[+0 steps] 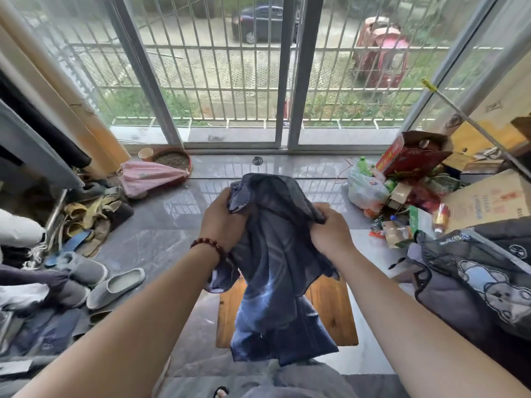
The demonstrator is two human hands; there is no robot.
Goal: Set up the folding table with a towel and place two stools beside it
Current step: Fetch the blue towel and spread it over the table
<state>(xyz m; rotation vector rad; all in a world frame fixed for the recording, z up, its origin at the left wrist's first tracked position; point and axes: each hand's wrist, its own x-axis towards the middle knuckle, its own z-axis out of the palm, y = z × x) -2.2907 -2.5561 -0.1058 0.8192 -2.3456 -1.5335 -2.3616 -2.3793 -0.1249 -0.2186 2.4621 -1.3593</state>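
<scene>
Checking head view, item 1: what do your hands hold? (Inspector)

My left hand and right hand both grip the dark blue towel, fingers curled into bunched cloth near its upper edge. A bead bracelet sits on my left wrist. (Operator)

Item 2: locate the towel. (Inspector)

It hangs crumpled between my hands, in front of my body and above a small wooden top. Its lower end covers the middle of that top. I cannot tell whether cloth and wood touch, nor whether the top is the table or a stool. (Operator)

Item 3: surroundings. (Inspector)

Grey slippers lie on the tiled floor to my left, with a pink umbrella beyond them near the barred window. A red carton tops a pile of packaging to my right, with bear-print quilted fabric nearer me. (Operator)
</scene>
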